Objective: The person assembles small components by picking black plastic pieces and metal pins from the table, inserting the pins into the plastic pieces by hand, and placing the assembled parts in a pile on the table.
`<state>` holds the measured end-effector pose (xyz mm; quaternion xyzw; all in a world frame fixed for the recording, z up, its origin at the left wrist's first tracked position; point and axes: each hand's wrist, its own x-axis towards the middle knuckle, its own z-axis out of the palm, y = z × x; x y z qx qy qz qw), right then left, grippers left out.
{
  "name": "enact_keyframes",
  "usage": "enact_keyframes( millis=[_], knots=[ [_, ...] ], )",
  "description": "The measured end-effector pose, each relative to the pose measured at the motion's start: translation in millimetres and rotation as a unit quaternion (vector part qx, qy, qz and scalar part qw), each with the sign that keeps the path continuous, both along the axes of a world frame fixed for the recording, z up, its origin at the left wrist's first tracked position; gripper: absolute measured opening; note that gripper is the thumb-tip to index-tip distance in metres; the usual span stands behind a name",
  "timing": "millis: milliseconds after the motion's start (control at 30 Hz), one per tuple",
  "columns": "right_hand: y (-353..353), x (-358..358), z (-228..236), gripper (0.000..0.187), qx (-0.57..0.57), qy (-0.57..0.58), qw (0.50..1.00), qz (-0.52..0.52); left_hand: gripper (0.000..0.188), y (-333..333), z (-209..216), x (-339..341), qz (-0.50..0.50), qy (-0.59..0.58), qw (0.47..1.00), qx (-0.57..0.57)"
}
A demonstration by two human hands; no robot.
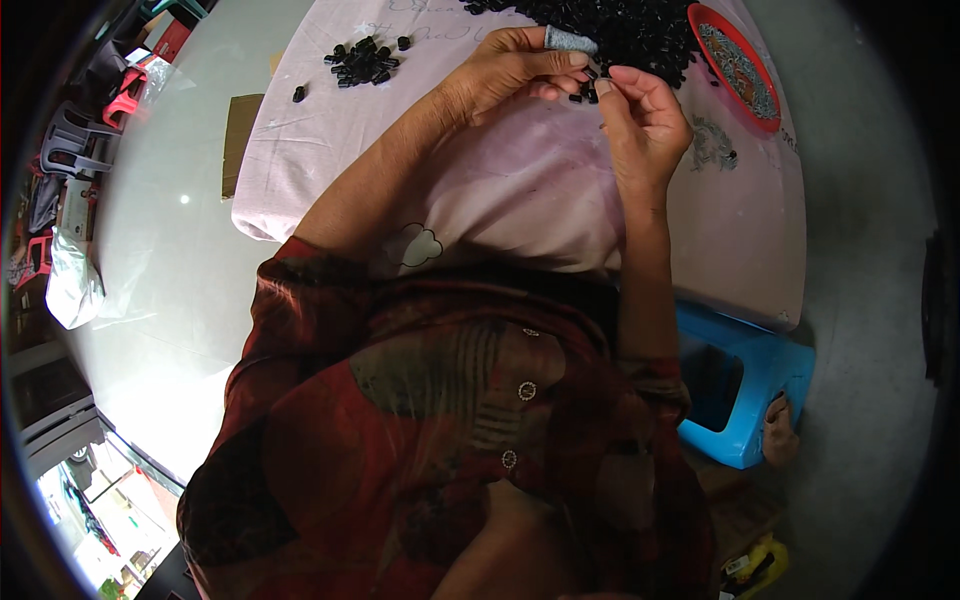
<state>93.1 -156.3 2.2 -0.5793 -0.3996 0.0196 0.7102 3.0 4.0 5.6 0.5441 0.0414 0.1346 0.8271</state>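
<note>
My left hand [515,72], with a grey cloth sleeve [570,41] on one finger, pinches a small black cylindrical piece [590,73] between thumb and finger. Close beside it is my right hand [650,118], thumb and fingertips pressed together at that piece. Whatever sits in the right fingertips is too small to make out. Behind both hands spreads a large heap of black pieces [640,35], partly covered by the left fingers. A smaller group of black pieces [362,62] lies on the pink tablecloth [470,185] at the left.
A red tray [770,122] holding small metal parts stands at the right. Near it lies a little scatter of metal parts [712,145]. Below the table's right side is a blue plastic stool [745,455]. Cardboard [240,145] and chairs [75,140] are at the left.
</note>
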Motion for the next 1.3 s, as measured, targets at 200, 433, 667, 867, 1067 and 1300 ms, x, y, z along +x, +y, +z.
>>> enact_keyframes(
  millis=[200, 433, 667, 867, 1067, 1300],
  knots=[
    [0, 0, -3, 0.018, 0.000, -0.057, 0.998, -0.019, 0.015, 1, -1, -1, 0.007, 0.008, 0.999, 0.043],
    [-6, 2, -1, 0.010, -0.053, -0.040, 0.998, -0.003, 0.013, 0, -4, -1, 0.014, -0.022, 0.997, 0.067],
    [-8, 2, 0, 0.011, -0.050, -0.070, 0.993, -0.084, 0.014, 2, -20, 14, 0.064, -0.082, 0.993, 0.056],
    [-3, -3, 2, 0.013, -0.019, 0.001, 0.999, -0.037, 0.018, -2, -12, 13, 0.009, -0.103, 0.994, -0.022],
    [-3, -9, 6, 0.013, -0.034, 0.004, 0.999, -0.018, 0.016, -3, -17, 12, 0.002, -0.113, 0.994, -0.005],
    [-4, -13, 9, 0.013, -0.042, 0.021, 0.998, -0.031, 0.011, -6, -16, 12, 0.048, -0.093, 0.993, 0.045]
  ],
)
